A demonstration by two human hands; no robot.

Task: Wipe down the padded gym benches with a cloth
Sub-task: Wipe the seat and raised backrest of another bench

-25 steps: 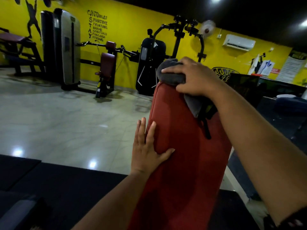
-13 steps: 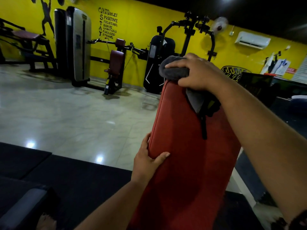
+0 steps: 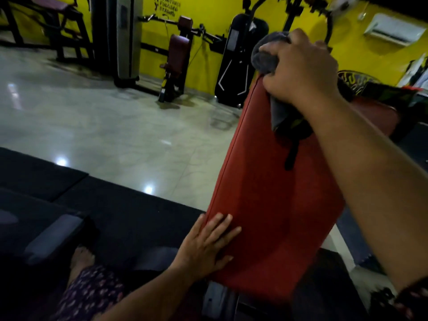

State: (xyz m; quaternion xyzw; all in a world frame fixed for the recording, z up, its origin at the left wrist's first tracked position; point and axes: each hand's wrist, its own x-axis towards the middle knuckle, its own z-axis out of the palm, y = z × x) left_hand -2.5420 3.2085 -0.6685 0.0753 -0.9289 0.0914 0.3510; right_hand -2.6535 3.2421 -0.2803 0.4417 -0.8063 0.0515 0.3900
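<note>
A red padded bench back rises at a steep tilt in front of me. My right hand grips a grey cloth over the pad's top end, and part of the cloth hangs down below the palm. A dark strap dangles from under that hand onto the pad. My left hand lies flat with straight fingers on the pad's lower left edge.
Black floor mats lie to the left of the bench, with glossy pale tiles beyond. Weight machines stand along the yellow wall. Another red pad and dark furniture sit to the right. My foot is at the lower left.
My left hand slid down the pad's left edge and now lies flat instead of gripping the edge. The right hand stays on the cloth at the top. The view tilted downward.
</note>
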